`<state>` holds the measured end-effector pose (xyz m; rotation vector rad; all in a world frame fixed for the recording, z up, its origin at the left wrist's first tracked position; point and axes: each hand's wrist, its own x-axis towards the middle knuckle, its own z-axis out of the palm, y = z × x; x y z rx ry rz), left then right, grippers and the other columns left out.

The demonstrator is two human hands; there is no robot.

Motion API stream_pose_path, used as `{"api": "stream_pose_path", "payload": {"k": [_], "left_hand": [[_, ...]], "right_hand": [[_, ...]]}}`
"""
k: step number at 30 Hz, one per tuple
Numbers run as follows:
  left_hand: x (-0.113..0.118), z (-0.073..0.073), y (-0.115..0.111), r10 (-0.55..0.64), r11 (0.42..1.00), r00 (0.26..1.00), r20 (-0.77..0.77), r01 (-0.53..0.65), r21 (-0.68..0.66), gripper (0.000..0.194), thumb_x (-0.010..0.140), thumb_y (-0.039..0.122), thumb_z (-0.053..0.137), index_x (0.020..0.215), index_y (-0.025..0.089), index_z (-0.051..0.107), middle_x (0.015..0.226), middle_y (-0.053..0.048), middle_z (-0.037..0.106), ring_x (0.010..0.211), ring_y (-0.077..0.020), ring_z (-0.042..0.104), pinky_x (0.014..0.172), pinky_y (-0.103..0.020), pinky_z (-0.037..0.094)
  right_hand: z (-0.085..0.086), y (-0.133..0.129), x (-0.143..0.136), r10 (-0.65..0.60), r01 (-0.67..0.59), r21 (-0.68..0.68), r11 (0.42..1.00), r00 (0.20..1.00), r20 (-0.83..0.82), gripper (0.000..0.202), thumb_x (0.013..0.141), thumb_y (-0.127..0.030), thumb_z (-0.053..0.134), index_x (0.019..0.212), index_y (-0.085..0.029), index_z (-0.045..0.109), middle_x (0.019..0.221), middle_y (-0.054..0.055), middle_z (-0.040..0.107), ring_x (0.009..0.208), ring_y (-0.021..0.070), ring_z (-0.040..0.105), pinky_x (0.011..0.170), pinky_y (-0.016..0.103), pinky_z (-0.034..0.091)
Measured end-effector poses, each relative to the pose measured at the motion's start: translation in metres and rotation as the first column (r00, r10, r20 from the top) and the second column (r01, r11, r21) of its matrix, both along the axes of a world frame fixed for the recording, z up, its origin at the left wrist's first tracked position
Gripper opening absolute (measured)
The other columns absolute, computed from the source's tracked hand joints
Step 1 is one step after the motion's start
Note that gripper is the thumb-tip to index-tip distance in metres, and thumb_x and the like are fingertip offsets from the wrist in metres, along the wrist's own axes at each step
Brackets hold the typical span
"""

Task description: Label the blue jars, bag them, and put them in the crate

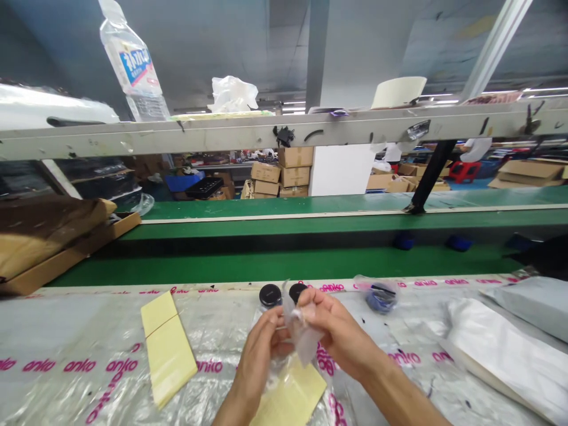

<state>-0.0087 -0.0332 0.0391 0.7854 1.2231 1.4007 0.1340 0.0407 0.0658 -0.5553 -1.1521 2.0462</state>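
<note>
A small translucent plastic bag [302, 340] is between my two hands, partly smeared by motion. My right hand [339, 331] pinches its upper part between thumb and fingers. On the other side, my left hand [260, 349] has its curled fingers on the bag's left edge. Just beyond the fingers sit two round black lidded things, one black disc [270, 295] at left and a second black disc [297, 291] partly hidden by the bag. Beneath my hands lies a yellow paper stack [290, 399]. Another yellow paper stack [168, 349], with a band across it, lies to the left.
Plastic sheeting printed "anko" [213, 337] covers the table. A bagged dark blue item [380, 297] lies right of my hands, and white plastic bags [510, 361] farther right. A green conveyor [248, 266] runs behind. A cardboard tray [110, 234] stands left; a bottle [137, 71] stands on the shelf.
</note>
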Motion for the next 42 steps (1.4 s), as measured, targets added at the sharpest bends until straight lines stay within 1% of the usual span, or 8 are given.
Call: {"api": "stream_pose_path", "payload": {"k": [5,11,15,24,28,33,37,42], "left_hand": [[-0.007,0.002,0.002,0.036,0.999,0.932,0.361,-0.039,0.003,0.043,0.088,0.045,0.057,0.121,0.018,0.066,0.119,-0.01,0.069,0.112,-0.0258,0.063,0.096,-0.034,0.049],[-0.017,-0.004,0.001,0.011,0.996,0.961,0.276,-0.036,0.084,0.023,0.08,0.033,0.077,0.093,0.019,0.065,0.082,0.0,0.068,0.069,-0.0117,0.061,0.064,-0.02,0.048],[-0.016,-0.006,0.004,0.108,0.991,0.949,0.295,-0.127,0.046,0.035,0.07,0.037,0.086,0.076,0.017,0.059,0.062,0.005,0.058,0.055,-0.0071,0.052,0.056,-0.017,0.043],[-0.019,-0.015,0.008,0.166,0.985,0.986,0.026,-0.167,0.033,0.044,0.077,0.047,0.079,0.107,0.015,0.074,0.1,-0.01,0.075,0.084,-0.0187,0.067,0.075,-0.026,0.053],[-0.014,-0.01,0.006,0.131,0.99,0.984,0.12,-0.136,0.037,0.041,0.079,0.048,0.077,0.107,0.019,0.074,0.104,-0.009,0.075,0.086,-0.0193,0.068,0.073,-0.025,0.052],[-0.006,-0.002,0.007,0.042,0.99,0.97,0.24,-0.073,0.122,0.038,0.082,0.044,0.075,0.113,0.023,0.074,0.134,-0.01,0.063,0.122,-0.0269,0.058,0.096,-0.03,0.048],[-0.003,0.0,0.005,-0.06,0.991,0.95,0.305,0.021,0.131,0.04,0.084,0.042,0.073,0.119,0.022,0.072,0.133,-0.013,0.064,0.12,-0.0309,0.06,0.104,-0.04,0.045],[-0.004,-0.001,0.002,-0.05,0.996,0.946,0.319,0.025,0.082,0.043,0.085,0.043,0.07,0.121,0.021,0.07,0.129,-0.013,0.066,0.118,-0.0302,0.061,0.103,-0.038,0.045]], "right_hand": [[0.005,-0.022,-0.005,0.091,-0.169,0.314,0.934,0.964,0.248,0.016,0.073,-0.027,0.076,0.086,-0.02,0.069,0.087,0.002,0.064,0.078,0.0166,0.054,0.068,0.026,0.041],[0.001,-0.017,-0.005,0.047,-0.048,-0.03,0.998,0.998,-0.034,0.019,0.072,-0.03,0.076,0.084,-0.021,0.066,0.078,-0.001,0.061,0.069,0.0132,0.053,0.066,0.024,0.041],[-0.002,-0.01,0.003,-0.034,0.009,-0.164,0.986,0.989,-0.146,0.018,0.074,-0.028,0.078,0.084,-0.02,0.065,0.07,-0.003,0.055,0.063,0.011,0.049,0.063,0.022,0.04],[-0.005,-0.018,0.012,0.027,-0.049,-0.191,0.98,0.993,-0.115,0.031,0.077,-0.04,0.081,0.096,-0.022,0.065,0.074,0.0,0.063,0.069,0.0153,0.058,0.066,0.024,0.043],[-0.005,-0.015,0.005,-0.024,0.009,-0.252,0.968,0.998,-0.057,0.043,0.08,-0.06,0.071,0.102,-0.023,0.068,0.073,0.001,0.065,0.066,0.0173,0.059,0.066,0.029,0.046],[-0.013,-0.011,-0.011,-0.078,0.075,0.025,0.997,0.979,0.188,0.031,0.065,-0.039,0.086,0.084,-0.02,0.069,0.076,0.001,0.067,0.065,0.0155,0.056,0.062,0.026,0.043],[-0.021,-0.013,-0.023,-0.114,0.058,0.248,0.967,0.969,0.221,0.025,0.074,-0.032,0.079,0.093,-0.02,0.07,0.086,0.002,0.068,0.075,0.0166,0.058,0.068,0.027,0.044],[-0.021,-0.013,-0.026,-0.13,0.068,0.273,0.96,0.968,0.214,0.023,0.072,-0.032,0.078,0.07,-0.018,0.059,0.069,-0.001,0.06,0.064,0.0139,0.051,0.061,0.026,0.039]]}}
